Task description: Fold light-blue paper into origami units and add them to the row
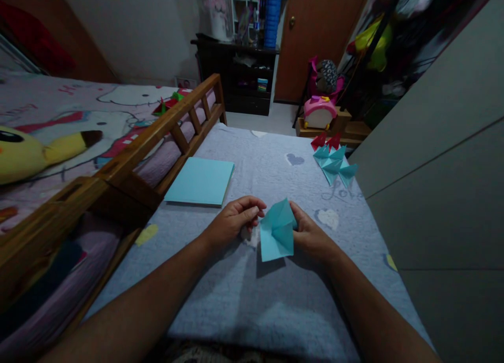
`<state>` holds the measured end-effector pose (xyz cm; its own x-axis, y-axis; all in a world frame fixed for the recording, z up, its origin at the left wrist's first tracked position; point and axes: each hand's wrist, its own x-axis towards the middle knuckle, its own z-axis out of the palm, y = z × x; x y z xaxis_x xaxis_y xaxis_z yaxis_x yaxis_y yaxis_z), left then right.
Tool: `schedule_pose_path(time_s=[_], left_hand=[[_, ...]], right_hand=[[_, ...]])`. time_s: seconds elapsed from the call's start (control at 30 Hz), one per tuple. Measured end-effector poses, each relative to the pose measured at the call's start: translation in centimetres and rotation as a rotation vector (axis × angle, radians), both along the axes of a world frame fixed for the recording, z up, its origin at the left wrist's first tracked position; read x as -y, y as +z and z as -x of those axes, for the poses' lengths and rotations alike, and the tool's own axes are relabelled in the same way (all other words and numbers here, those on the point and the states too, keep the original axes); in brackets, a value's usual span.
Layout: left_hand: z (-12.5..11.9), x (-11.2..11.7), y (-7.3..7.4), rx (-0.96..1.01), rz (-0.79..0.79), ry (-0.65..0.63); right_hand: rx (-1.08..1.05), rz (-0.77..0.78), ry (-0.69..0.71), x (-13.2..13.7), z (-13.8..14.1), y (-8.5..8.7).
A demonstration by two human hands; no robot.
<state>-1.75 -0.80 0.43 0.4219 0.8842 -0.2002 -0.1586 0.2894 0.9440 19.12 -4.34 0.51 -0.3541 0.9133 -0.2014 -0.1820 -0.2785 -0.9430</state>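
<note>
A partly folded sheet of light blue origami paper stands above the bedspread, its creased flaps spread apart. My right hand grips it from the right side, with some fingers hidden behind the paper. Just left of the paper is my left hand, its fingers curled and thumb near the fingertips; whether it pinches anything I cannot make out. A stack of light blue paper lies flat beyond my left hand. Several light blue folded paper pieces sit at the far right, with red folded pieces behind them.
A blue-grey bedspread with heart prints covers the surface. Along its left runs a wooden rail, with a yellow plush toy on the bed beyond. White panels border the right. A dark cabinet stands at the back.
</note>
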Motion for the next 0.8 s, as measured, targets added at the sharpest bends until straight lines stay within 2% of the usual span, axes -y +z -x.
schedule_pose_path(time_s=[0.2,0.33,0.47,0.67,0.8], left_hand=[[0.0,-0.1,-0.6,-0.038,0.062,-0.099],[-0.2,0.0,-0.9,-0.031,0.113,-0.160],[-0.3,0.1,-0.8,-0.045,0.141,-0.213],[-0.2,0.3,-0.7,-0.037,0.153,-0.237],[-0.4,0.4,-0.8,-0.033,0.155,-0.196]], right_hand=[[-0.007,-0.013,0.098,-0.3,0.2,-0.1],[-0.048,-0.019,0.103,-0.3,0.3,-0.6],[0.020,-0.040,0.084,-0.4,0.2,-1.0],[0.088,-0.058,0.053,-0.1,-0.2,-0.9],[-0.052,0.056,0.010,0.2,0.1,-0.6]])
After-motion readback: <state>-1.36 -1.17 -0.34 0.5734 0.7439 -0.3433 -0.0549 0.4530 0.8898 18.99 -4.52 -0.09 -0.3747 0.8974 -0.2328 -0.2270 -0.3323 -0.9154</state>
